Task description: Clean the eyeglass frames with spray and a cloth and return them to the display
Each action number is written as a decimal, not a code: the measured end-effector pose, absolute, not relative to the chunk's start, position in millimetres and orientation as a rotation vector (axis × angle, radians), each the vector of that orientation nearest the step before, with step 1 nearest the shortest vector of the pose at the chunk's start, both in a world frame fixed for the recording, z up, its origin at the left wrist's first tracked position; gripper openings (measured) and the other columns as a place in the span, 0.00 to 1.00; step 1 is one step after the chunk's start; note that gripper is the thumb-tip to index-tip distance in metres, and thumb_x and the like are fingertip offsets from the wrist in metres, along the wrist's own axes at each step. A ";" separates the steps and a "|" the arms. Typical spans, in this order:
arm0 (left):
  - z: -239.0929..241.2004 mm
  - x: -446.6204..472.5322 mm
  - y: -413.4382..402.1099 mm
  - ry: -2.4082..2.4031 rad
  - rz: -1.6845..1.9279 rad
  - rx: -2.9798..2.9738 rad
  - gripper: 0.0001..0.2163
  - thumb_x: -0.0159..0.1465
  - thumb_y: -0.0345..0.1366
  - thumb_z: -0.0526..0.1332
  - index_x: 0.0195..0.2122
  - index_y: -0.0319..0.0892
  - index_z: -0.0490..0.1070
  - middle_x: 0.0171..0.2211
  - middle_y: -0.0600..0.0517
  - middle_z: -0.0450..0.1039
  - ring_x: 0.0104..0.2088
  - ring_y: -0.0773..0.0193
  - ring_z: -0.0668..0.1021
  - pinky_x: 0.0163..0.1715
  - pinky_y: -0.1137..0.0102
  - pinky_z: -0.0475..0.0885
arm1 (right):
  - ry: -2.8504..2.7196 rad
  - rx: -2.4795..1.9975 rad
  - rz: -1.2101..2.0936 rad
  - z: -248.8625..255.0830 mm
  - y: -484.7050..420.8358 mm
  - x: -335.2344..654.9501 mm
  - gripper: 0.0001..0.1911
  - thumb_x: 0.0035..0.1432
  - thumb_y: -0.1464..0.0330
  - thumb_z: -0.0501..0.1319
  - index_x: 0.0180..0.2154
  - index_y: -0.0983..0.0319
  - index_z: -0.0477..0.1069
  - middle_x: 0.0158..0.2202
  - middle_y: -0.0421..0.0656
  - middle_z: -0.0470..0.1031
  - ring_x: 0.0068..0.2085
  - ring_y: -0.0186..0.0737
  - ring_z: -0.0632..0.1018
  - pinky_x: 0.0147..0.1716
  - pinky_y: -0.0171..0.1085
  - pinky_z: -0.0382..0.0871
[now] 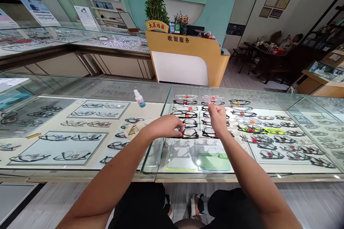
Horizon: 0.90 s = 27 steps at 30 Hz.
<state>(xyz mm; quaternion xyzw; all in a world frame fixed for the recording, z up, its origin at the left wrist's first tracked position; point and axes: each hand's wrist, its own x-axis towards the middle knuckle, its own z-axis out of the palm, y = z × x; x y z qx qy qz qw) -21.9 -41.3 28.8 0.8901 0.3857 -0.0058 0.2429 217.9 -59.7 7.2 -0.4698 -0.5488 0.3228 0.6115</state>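
Observation:
My left hand [168, 126] reaches over the glass counter, its fingers curled down at a dark-rimmed pair of eyeglasses [191, 133] with a red tag. The fingertips meet the frame's left side. Further right, my right hand [218, 117] is closed, thumb up, beside another dark pair of eyeglasses [219, 103] in the second column. Its other fingers face away, so what they pinch is hidden. Rows of tagged eyeglasses lie around both hands. A crumpled beige cloth [135, 128] is partly behind my left forearm.
A small spray bottle [139, 98] with blue liquid stands on the counter at left. More eyeglasses [271, 154] fill the display at right. Glass edges [204, 174] run along the front. Across the aisle are a wooden cashier desk [185, 39] and a seated person [295, 39].

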 end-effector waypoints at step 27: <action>4.7 -25.9 -14.9 1.192 0.239 2.441 0.12 0.66 0.47 0.63 0.36 0.49 0.85 0.39 0.51 0.84 0.40 0.55 0.80 0.33 0.66 0.62 | -1.224 -1.015 0.851 17.6 -64.8 216.4 0.36 0.62 0.41 0.59 0.18 0.55 0.45 0.19 0.33 0.41 0.24 0.33 0.45 0.26 0.41 0.39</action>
